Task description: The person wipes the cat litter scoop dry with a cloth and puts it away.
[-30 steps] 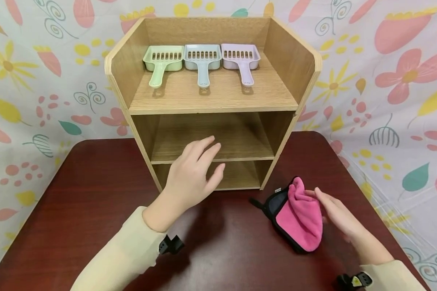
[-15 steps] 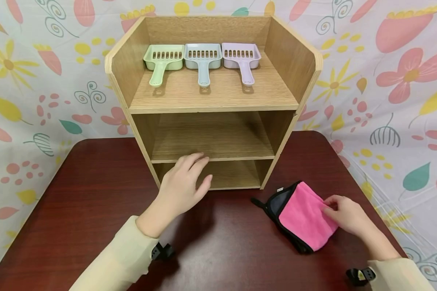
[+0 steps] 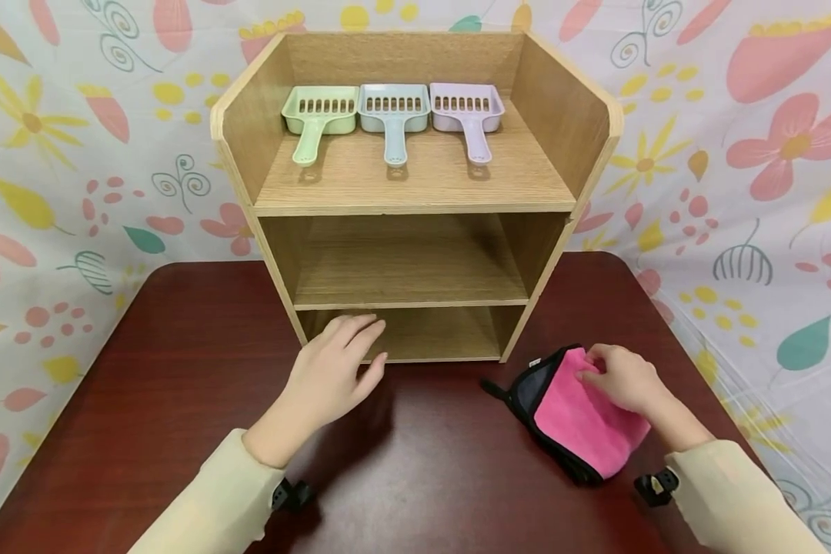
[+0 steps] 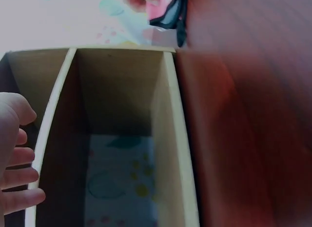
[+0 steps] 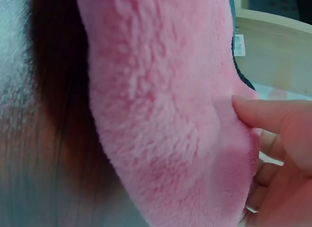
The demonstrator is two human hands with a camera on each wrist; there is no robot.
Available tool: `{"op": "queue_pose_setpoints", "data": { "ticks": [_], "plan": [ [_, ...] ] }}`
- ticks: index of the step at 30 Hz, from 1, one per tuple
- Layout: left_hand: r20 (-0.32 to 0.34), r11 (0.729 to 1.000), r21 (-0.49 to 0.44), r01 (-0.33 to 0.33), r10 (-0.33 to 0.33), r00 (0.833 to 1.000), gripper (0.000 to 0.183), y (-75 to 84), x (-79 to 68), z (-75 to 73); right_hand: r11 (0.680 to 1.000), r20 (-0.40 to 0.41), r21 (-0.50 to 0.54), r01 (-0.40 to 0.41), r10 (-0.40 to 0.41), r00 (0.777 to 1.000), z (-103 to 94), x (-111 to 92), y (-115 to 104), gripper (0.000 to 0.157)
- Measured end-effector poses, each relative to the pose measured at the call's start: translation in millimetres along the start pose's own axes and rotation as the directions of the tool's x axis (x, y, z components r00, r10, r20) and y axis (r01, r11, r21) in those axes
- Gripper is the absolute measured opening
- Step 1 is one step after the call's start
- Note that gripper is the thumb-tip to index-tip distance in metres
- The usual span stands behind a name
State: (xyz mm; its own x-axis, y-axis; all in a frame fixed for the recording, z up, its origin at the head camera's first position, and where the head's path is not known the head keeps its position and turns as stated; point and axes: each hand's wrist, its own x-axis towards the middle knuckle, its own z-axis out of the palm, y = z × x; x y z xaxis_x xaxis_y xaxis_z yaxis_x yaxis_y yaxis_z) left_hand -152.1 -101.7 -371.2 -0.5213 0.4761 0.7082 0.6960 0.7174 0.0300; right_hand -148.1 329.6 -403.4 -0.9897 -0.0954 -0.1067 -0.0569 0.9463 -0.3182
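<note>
On the table at the right lies a pink plush cloth with black edging, a dark corner patch and a black loop. My right hand pinches its upper right part. In the right wrist view the thumb presses the near face of the cloth, while the other fingers sit behind it, partly hidden. My left hand is held in front of the wooden shelf's lower left part, fingers loosely bent with nothing in them. The left wrist view shows that hand beside a shelf board.
A wooden shelf unit stands at the back of the dark red table. Its top level bears a green litter scoop, a blue litter scoop and a purple litter scoop. Patterned sheeting hangs behind.
My right hand has gone from touching the bunched cloth's right side to pinching its upper part, and the cloth lies flatter. The left hand has drawn down and left, away from the shelf's middle level.
</note>
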Motion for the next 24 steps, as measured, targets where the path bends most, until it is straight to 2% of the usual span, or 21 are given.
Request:
{"op": "queue_pose_setpoints", "data": {
  "ticks": [4,6,8,12,16,20,22,24],
  "plan": [
    [0.061,1.0,-0.018,0.018,-0.016,0.998,0.038,-9.5,-24.6,-4.3,1.0,-0.045,-0.004,-0.004,0.003,0.999,1.7,-2,3,0.025],
    [0.122,0.999,-0.03,0.03,-0.026,0.992,0.04,-14.8,-38.8,-7.7,1.0,-0.046,-0.004,-0.002,0.002,0.999,2.1,-3,5,0.028],
    [0.199,0.997,-0.043,0.06,-0.05,0.979,0.041,-20.1,-52.8,-12.1,1.0,-0.056,-0.005,0.012,-0.013,0.998,0.9,-4,7,0.032],
    [0.343,0.987,-0.039,0.156,-0.133,0.93,0.043,-34.9,-77.7,-22.9,0.998,-0.1,-0.006,0.063,-0.064,0.993,-9.6,-4,9,0.042],
    [0.433,0.968,0.02,0.252,-0.235,0.87,0.045,-58.6,-93.0,-34.3,0.991,-0.125,-0.071,0.113,-0.121,0.985,-23.1,4,12,0.055],
    [0.464,0.94,0.11,0.323,-0.336,0.82,0.055,-90.1,-101.9,-41.6,0.976,-0.185,-0.164,0.146,-0.176,0.967,-33.4,16,15,0.064],
    [0.455,0.927,0.147,0.345,-0.373,0.809,0.061,-106.3,-104.0,-43.4,0.969,-0.21,-0.192,0.155,-0.195,0.958,-37.7,21,17,0.065],
    [0.454,0.906,0.193,0.376,-0.422,0.784,0.069,-120.6,-103.4,-46.6,0.966,-0.213,-0.209,0.154,-0.199,0.957,-41.0,25,19,0.067]
  ]
}}
